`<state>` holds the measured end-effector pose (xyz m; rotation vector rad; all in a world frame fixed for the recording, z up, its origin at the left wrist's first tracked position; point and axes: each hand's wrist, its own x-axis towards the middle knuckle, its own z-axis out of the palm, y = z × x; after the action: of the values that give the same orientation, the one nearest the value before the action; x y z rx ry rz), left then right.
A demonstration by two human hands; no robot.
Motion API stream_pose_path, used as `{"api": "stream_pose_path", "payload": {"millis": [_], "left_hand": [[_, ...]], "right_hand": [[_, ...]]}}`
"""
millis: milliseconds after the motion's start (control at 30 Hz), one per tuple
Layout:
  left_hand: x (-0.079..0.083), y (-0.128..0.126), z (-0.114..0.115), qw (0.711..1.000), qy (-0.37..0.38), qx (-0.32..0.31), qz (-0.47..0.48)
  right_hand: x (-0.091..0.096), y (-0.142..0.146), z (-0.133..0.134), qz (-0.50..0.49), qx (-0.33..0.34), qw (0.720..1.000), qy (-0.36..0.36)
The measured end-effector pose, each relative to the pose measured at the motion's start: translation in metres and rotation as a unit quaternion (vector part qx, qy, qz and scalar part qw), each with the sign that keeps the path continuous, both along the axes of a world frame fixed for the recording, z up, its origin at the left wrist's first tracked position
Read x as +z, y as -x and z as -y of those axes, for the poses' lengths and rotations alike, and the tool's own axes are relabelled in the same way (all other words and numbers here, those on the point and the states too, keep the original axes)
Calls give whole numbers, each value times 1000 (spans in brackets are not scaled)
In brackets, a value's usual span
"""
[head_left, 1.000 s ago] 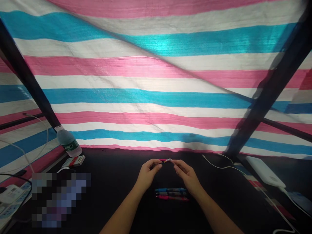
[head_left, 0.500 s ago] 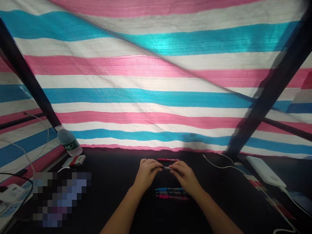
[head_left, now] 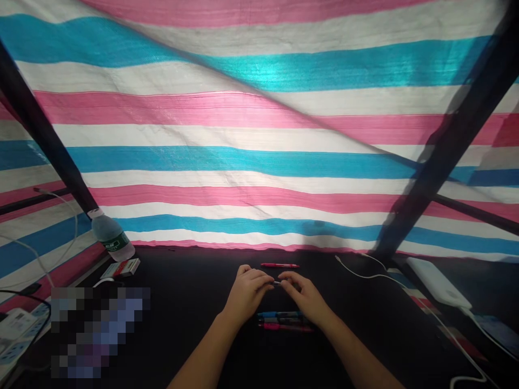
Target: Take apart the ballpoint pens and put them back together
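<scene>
A person's left hand [head_left: 246,292] is curling its fingers around a small pen part [head_left: 277,283], while the right hand [head_left: 305,297] is closing in with loosely bent fingers; I cannot tell whether it is gripping. The piece is sitting between the two hands, just beyond a row of three pens [head_left: 284,320]. A fumbled pinch could be sending it rolling across the black tabletop [head_left: 182,308] or in among those pens. A pink pen [head_left: 279,265] is lying farther beyond the row.
</scene>
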<state>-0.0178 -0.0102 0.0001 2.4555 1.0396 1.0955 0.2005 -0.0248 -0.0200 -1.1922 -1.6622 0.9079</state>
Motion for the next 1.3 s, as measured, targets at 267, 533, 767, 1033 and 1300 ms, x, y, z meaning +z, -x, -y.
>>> {"api": "stream_pose_path", "payload": {"millis": [267,533,767,1033,1300], "left_hand": [[-1,-2,2,999,-14,-28,-13],[-1,-3,2,1000,2,6,-5],[-4,-3,0,999,27,7,21],[-5,-3,-1,999,30,-12,40],[-4,-3,-1,999,27,-4,31]], "right_hand": [[-1,0,1,1,-1,999,40],[1,2,2,8,-25,1000,1],[1,0,-1,-12,-40,999,-30],[3,-1,2,43,-11,999,7],[5,-3,-1,27,-14,998,-51]]}}
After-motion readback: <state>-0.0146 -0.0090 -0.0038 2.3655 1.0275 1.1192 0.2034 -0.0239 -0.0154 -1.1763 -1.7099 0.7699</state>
